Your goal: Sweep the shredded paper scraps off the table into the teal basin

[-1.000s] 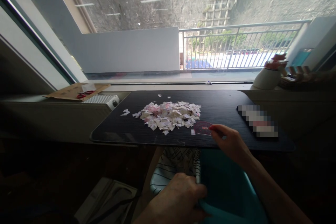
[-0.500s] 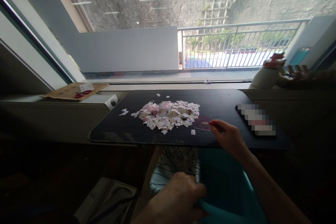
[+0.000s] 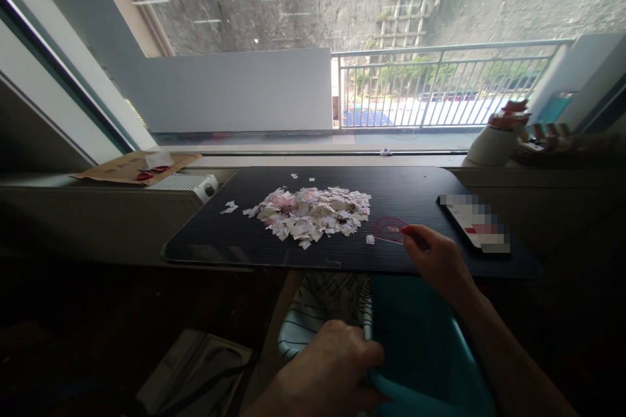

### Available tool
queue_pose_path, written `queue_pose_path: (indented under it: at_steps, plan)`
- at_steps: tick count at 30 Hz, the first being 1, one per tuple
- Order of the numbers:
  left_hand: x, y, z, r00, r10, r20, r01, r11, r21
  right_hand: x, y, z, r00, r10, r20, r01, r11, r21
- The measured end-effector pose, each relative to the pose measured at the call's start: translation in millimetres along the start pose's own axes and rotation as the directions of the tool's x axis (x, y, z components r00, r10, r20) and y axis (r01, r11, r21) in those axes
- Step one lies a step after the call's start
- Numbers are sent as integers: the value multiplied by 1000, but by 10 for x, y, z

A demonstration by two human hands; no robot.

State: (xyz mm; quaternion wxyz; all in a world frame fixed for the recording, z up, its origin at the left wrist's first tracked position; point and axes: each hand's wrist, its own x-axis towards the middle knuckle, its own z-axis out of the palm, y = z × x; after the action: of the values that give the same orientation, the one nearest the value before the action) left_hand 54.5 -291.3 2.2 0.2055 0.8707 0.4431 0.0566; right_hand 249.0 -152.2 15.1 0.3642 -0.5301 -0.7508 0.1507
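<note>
My right hand (image 3: pixel 437 257) pinches a clear protractor with red markings (image 3: pixel 388 229), lying flat or nearly so on the dark table (image 3: pixel 210 234). A single paper scrap (image 3: pixel 370 240) is at the protractor's left end. Left of it spreads a heap of torn paper scraps (image 3: pixel 313 214), white with some pink. Below the table edge, my left hand (image 3: pixel 332 358) is closed on the rim of a teal bin (image 3: pixel 415 397), where it meets a pale striped bin (image 3: pixel 296 332). Its fingertips are partly hidden.
At the table's right lies a flat dark-edged object (image 3: pixel 472 225), partly blurred out. On the windowsill stand a white pot (image 3: pixel 491 143) and a brown paper bag (image 3: pixel 117 169) with red scissors on it. A box (image 3: pixel 195 371) sits low at left.
My right hand and the protractor have moved a little to the right, away from the heap. The single scrap has shifted right and slightly up. My left hand stays on the rim.
</note>
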Motion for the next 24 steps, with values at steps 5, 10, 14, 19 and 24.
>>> queue_pose_path:
  at_steps: [5,10,14,19,24]
  plan:
    - [18,26,-18,999,-23,39,24,999,-27,-5,69,21,997,-36,73,29,995,99]
    - [13,16,-11,999,-18,30,18,1000,-17,10,98,50,997,-27,68,21,996,91]
    - [11,10,2,1000,-6,-7,6,1000,-8,22,85,49,998,-21,52,18,998,59]
    - [14,20,-2,1000,13,-21,-13,1000,16,32,72,28,1000,8,26,-9,999,47]
    - [16,17,5,999,26,-32,-26,1000,10,38,84,36,992,10,123,-25,992,124]
